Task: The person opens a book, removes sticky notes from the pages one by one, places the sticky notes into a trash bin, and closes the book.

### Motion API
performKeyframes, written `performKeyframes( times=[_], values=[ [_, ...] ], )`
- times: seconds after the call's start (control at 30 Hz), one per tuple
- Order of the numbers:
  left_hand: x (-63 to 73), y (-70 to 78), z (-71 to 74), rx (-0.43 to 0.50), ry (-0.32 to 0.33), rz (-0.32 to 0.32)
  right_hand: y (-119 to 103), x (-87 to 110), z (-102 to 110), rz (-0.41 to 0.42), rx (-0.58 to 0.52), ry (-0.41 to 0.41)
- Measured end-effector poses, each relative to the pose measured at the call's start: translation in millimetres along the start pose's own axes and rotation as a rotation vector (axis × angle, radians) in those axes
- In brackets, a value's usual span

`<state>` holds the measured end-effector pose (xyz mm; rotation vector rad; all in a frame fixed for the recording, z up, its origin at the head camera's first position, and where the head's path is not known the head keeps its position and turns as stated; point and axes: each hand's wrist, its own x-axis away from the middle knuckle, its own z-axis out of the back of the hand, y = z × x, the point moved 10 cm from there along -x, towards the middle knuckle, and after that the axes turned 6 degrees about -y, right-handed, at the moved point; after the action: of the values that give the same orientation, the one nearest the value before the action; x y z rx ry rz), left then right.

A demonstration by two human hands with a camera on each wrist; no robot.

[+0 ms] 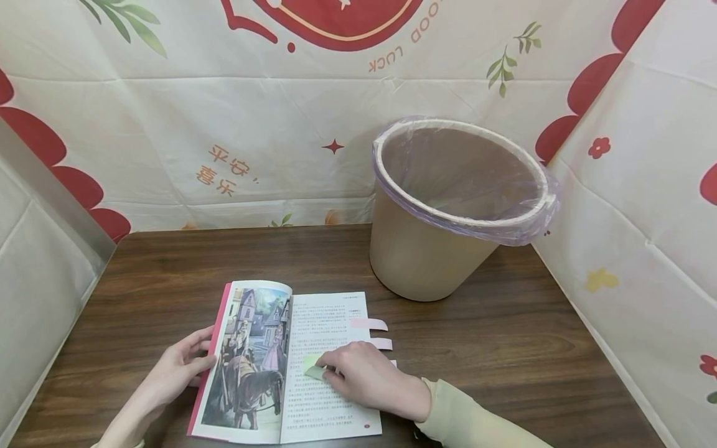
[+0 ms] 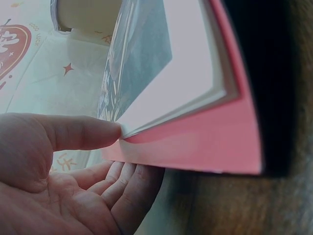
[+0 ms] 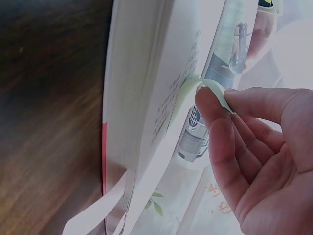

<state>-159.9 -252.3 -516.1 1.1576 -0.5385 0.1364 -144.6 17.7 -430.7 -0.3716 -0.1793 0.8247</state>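
Your right hand (image 1: 366, 376) is grasping the green note (image 1: 311, 361), which you pinch between thumb and forefinger. Its held end is curled up off the right page (image 1: 330, 407) of the book (image 1: 287, 373); in the right wrist view the strip arches from the paper to your fingertips. The note sits near the middle of that page, towards the fold.

Your left hand (image 1: 182, 363) is grasping the book at its outer left edge: thumb on the edge of the left page (image 1: 246, 379), fingers under the pink cover (image 2: 205, 144).

You have the book lying open on the brown surface (image 1: 532, 348). Left page carries a coloured picture with a horse and houses; right page carries lines of print. Pink tabs (image 1: 378, 324) jut from the right edge, the lowest partly hidden behind your right hand.

Beyond the book, to your right, a beige bin (image 1: 422, 249) stands on the surface, apart from the book. A clear purplish liner (image 1: 523, 231) is folded over its rim. Behind it hangs a printed cloth (image 1: 291, 118)
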Motion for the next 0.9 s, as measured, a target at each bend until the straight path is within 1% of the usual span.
performKeyframes(
  times=[0.13, 0.43, 0.67, 0.9],
  values=[
    [-0.2, -0.4, 0.4, -0.005, 0.001, 0.009, 5, 0.1, 0, -0.034, -0.024, -0.009],
    [-1.1, -2.6, 1.1, -0.004, -0.002, 0.015, 10, 0.6, 2, -0.070, -0.054, -0.013],
    [-0.5, -2.3, 0.7, 0.001, -0.006, 0.010, 14, 1.4, 5, -0.077, -0.086, 0.015],
    [-1.6, -2.1, 0.7, -0.001, -0.008, 0.012, 17, 2.9, 8, -0.086, -0.081, 0.037]
  ],
)
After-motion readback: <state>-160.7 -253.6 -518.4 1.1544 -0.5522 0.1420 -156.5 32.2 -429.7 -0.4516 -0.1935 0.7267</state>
